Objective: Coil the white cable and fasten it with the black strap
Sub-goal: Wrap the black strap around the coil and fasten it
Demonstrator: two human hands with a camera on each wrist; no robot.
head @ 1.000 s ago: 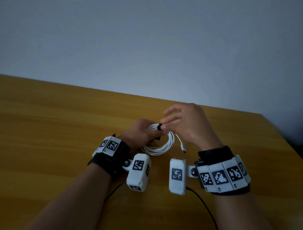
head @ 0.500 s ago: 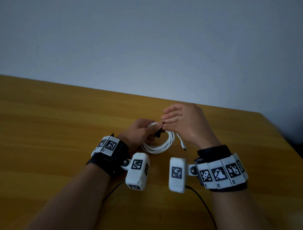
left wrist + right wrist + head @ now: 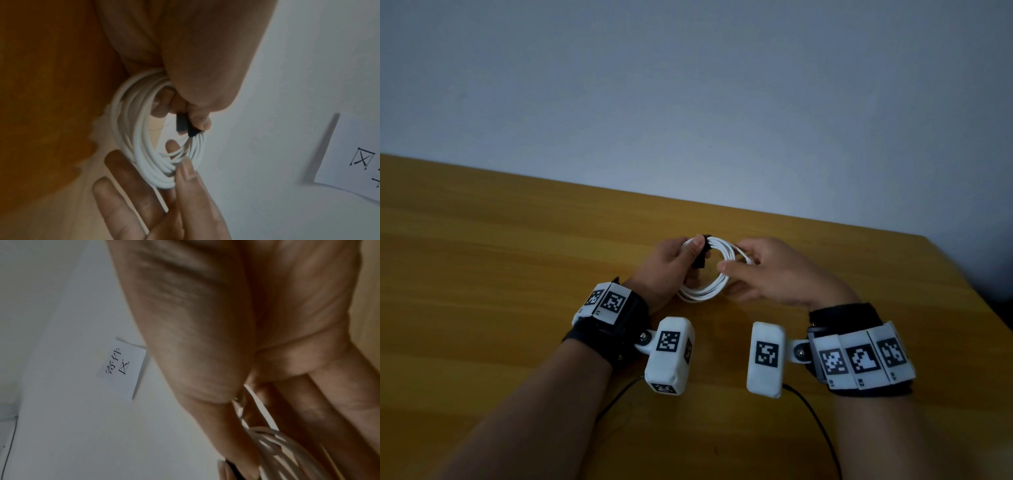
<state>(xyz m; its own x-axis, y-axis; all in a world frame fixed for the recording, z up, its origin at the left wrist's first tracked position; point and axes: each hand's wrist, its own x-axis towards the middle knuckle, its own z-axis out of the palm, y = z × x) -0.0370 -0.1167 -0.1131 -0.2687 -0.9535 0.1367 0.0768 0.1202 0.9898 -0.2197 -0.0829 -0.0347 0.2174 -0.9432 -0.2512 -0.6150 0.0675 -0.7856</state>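
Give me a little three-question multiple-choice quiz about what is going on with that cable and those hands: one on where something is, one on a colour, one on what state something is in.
1. Where is the black strap?
A. flat on the table
B. wrapped on the coil under the left hand's thumb
C. round the right wrist

2. What colour is the cable?
A. white
B. red
C. yellow

3. What state is the cable in?
A. stretched out straight
B. wound into a round coil held above the table
C. knotted in a tangle

Answers:
1 B: in the head view the left hand pinches the strap against the top of the coil.
2 A: the loops show white in the head and left wrist views.
3 B: several loops lie together as a ring, with the right hand pinching its other side over the wooden table.
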